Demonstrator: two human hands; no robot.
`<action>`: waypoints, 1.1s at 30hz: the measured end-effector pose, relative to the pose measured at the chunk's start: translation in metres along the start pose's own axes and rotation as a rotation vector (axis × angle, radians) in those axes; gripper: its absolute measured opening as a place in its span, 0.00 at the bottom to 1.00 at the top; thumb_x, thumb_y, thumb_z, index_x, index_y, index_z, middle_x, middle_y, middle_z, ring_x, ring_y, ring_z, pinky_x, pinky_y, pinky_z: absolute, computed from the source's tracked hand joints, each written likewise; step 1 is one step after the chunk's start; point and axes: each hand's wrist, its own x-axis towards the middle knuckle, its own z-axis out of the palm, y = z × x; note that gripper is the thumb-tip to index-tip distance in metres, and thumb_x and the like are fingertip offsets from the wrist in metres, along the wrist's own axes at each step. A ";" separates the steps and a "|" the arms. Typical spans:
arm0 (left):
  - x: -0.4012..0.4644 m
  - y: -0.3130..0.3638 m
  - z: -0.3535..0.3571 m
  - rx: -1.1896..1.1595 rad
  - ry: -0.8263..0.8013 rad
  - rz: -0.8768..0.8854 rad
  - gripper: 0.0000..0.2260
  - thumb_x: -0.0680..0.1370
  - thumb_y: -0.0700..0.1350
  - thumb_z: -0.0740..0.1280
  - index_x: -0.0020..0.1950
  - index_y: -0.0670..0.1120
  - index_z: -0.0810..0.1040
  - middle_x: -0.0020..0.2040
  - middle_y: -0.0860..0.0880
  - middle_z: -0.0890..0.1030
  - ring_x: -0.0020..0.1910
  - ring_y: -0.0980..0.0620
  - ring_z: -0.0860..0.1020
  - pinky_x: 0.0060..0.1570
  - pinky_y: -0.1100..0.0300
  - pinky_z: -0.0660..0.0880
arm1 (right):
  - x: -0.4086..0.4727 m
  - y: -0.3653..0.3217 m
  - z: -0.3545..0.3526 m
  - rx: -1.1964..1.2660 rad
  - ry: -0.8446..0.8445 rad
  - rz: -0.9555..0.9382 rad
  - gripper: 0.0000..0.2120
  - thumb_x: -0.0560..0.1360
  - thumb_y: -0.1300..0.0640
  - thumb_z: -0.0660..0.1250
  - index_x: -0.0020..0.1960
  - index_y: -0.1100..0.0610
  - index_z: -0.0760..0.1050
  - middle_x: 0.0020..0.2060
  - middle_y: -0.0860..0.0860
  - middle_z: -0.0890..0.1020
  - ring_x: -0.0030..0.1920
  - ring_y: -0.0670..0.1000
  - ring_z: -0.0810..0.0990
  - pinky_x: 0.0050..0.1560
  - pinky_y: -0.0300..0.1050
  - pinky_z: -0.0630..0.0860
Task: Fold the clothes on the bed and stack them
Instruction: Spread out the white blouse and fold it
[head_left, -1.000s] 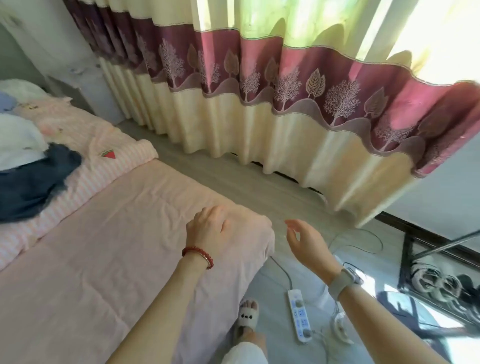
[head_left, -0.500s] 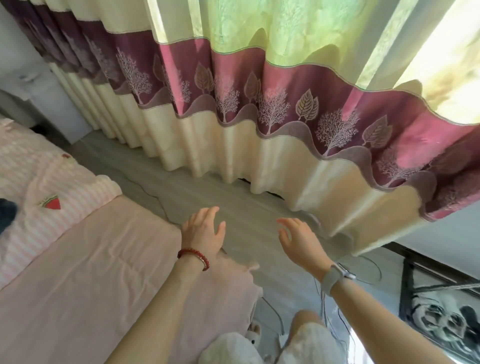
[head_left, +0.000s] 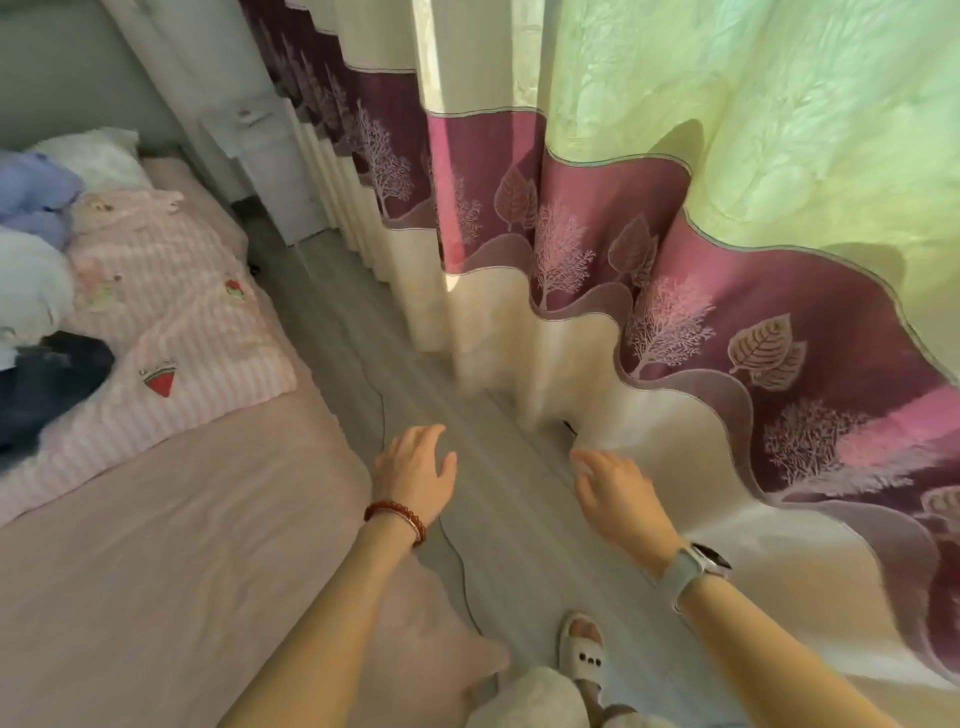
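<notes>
Both hands, left hand (head_left: 415, 470) and right hand (head_left: 615, 488), hung empty with fingers loosely spread; best to reach far left for the clothes (head_left: 47, 322) heaped on the bed (head_left: 171, 545).

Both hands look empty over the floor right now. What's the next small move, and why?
Probably swing the left hand back toward the dark garment in the clothes pile on the bed. Both it and the right hand are open, holding nothing, and no clothes look folded yet.
</notes>
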 end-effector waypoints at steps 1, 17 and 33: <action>0.009 0.007 -0.001 -0.003 0.007 -0.028 0.19 0.79 0.51 0.59 0.69 0.48 0.68 0.67 0.47 0.72 0.64 0.47 0.70 0.59 0.54 0.66 | 0.015 0.001 -0.006 0.011 -0.009 -0.023 0.17 0.78 0.57 0.55 0.66 0.54 0.70 0.62 0.54 0.75 0.61 0.58 0.71 0.57 0.49 0.67; 0.112 -0.139 -0.102 -0.039 0.286 -0.665 0.17 0.79 0.49 0.59 0.67 0.48 0.69 0.65 0.46 0.73 0.61 0.46 0.72 0.56 0.53 0.70 | 0.270 -0.235 0.016 -0.109 -0.372 -0.726 0.14 0.78 0.58 0.53 0.61 0.58 0.72 0.56 0.57 0.76 0.59 0.59 0.73 0.56 0.49 0.70; 0.234 -0.420 -0.207 -0.509 0.600 -1.205 0.21 0.77 0.44 0.64 0.69 0.43 0.66 0.68 0.42 0.67 0.65 0.44 0.68 0.61 0.57 0.66 | 0.439 -0.587 0.135 -0.211 -0.698 -1.155 0.19 0.81 0.55 0.53 0.71 0.52 0.63 0.68 0.48 0.69 0.68 0.49 0.66 0.68 0.44 0.63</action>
